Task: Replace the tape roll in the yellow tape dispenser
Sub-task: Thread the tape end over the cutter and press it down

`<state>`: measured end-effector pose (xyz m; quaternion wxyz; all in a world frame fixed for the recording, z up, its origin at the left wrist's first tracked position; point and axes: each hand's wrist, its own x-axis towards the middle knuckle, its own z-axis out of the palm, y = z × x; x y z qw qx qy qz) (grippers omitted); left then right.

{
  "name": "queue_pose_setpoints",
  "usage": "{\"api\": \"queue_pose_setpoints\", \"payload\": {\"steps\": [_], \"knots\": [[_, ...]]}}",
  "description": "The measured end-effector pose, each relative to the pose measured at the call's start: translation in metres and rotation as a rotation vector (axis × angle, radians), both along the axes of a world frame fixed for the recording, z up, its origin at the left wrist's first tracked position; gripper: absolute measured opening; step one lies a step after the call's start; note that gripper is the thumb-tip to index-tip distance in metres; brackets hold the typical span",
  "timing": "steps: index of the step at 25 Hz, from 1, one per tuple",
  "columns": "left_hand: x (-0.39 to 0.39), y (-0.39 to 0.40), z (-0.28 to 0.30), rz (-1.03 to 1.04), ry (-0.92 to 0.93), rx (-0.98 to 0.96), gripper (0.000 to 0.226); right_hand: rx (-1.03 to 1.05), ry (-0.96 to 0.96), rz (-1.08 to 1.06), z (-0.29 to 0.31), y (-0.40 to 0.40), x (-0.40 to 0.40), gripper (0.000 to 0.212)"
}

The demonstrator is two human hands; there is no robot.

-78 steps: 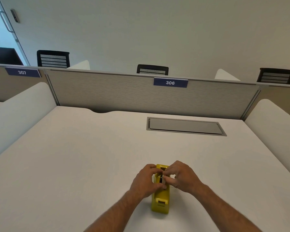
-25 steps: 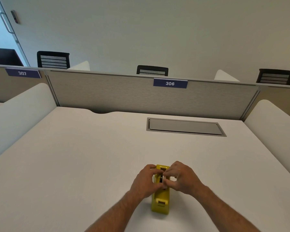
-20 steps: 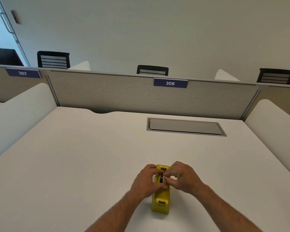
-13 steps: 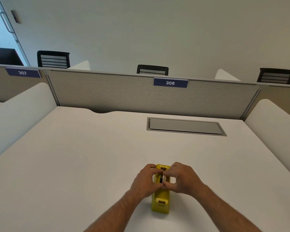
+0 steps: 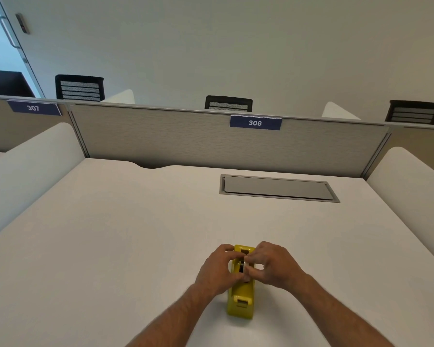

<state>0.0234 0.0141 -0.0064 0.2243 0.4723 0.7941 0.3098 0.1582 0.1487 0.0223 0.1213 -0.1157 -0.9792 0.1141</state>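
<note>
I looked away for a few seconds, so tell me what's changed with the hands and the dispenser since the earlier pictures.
Almost nothing. Both hands, left and right, remain closed around the middle of the yellow dispenser, fingertips working at its slot; the right fingers only shifted slightly. Nothing was lifted out or let go. The dispenser sits at the same spot on the desk.

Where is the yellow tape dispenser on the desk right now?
In the head view, the yellow tape dispenser stands near the desk's front edge, just right of centre, between the left hand and right hand.
</note>
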Motion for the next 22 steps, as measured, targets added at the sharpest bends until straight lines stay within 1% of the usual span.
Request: {"api": "queue_pose_setpoints", "payload": {"steps": [4, 7, 10, 14, 22], "knots": [[-0.0001, -0.0003, 0.0006, 0.000, 0.000, -0.014, 0.065, -0.025, -0.007, 0.003, 0.0026, 0.0023, -0.0008, 0.018], [-0.0003, -0.0006, 0.0010, -0.003, 0.009, -0.018, 0.063, -0.030, -0.031, 0.013, 0.0033, 0.0020, -0.0001, 0.025], [-0.0002, -0.0005, 0.0011, -0.009, 0.042, -0.037, 0.063, -0.053, -0.034, 0.006, 0.0037, 0.0021, -0.0007, 0.026], [-0.0003, -0.0008, -0.0002, -0.015, 0.059, -0.044, 0.063, -0.067, -0.053, -0.002, 0.0049, 0.0026, -0.0016, 0.023], [-0.0016, 0.0007, -0.0034, -0.015, 0.074, -0.036, 0.062, -0.043, -0.021, -0.032, 0.0027, -0.0016, -0.0016, 0.022]]}}
